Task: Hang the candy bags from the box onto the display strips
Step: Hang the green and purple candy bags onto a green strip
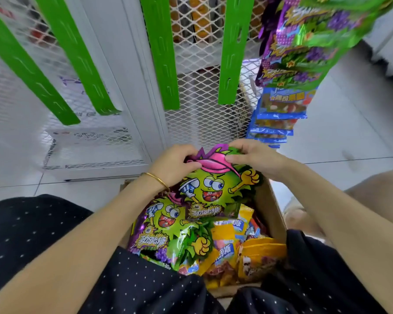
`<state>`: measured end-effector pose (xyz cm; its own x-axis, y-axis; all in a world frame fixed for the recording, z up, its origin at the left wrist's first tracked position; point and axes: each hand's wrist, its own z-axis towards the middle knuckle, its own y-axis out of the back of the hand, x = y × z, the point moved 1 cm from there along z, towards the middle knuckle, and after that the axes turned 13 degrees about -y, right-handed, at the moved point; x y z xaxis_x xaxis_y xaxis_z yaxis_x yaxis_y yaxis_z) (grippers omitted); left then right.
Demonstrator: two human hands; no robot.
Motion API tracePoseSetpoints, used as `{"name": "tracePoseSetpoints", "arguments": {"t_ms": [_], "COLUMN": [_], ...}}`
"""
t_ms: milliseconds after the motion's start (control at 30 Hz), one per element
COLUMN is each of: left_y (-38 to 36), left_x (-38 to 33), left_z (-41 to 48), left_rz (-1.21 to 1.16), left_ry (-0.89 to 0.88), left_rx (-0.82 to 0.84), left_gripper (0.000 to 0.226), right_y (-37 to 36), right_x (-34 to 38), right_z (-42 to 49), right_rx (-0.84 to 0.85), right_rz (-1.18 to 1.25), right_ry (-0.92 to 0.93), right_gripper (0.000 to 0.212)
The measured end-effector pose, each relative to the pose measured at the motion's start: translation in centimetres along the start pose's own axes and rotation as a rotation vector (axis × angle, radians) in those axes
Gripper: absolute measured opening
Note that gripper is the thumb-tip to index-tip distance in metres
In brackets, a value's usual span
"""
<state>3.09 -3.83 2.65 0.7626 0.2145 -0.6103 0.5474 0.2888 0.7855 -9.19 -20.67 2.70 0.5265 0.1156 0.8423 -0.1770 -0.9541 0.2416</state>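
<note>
Candy bag (pixel 211 189) pinched at top edge by left hand (pixel 175 165) and right hand (pixel 256 158) above box (pixel 273 211). Advised: keep header flat, lift toward empty strip (pixel 230 48) at 12 o'clock.

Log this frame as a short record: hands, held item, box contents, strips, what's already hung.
left hand: pinches the top edge of the green cartoon candy bag
right hand: pinches the same top edge from the other side
held bag position: lifted over the cardboard box
box contents: another green cartoon bag, yellow bags, other mixed packets
empty green display strips: four, bare, against white mesh
already hung: green-purple bags above blue bags, far right
</note>
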Motion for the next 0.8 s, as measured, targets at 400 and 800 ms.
{"name": "tracePoseSetpoints", "arguments": {"t_ms": [400, 800], "left_y": [14.7, 35.3], "left_x": [-15.8, -36.9], "left_z": [8.2, 20.2], "left_rz": [0.065, 0.044], "left_ry": [-0.276, -0.647], "left_rx": [0.018, -0.789], "left_gripper": [0.029, 0.028], "right_y": [9.6, 21.5], "right_x": [14.8, 33.8], "right_z": [-12.1, -24.2], "right_rx": [-0.478, -0.894], "right_rz": [-0.156, -0.213], "right_ry": [0.305, 0.730], "right_gripper": [0.012, 0.020]}}
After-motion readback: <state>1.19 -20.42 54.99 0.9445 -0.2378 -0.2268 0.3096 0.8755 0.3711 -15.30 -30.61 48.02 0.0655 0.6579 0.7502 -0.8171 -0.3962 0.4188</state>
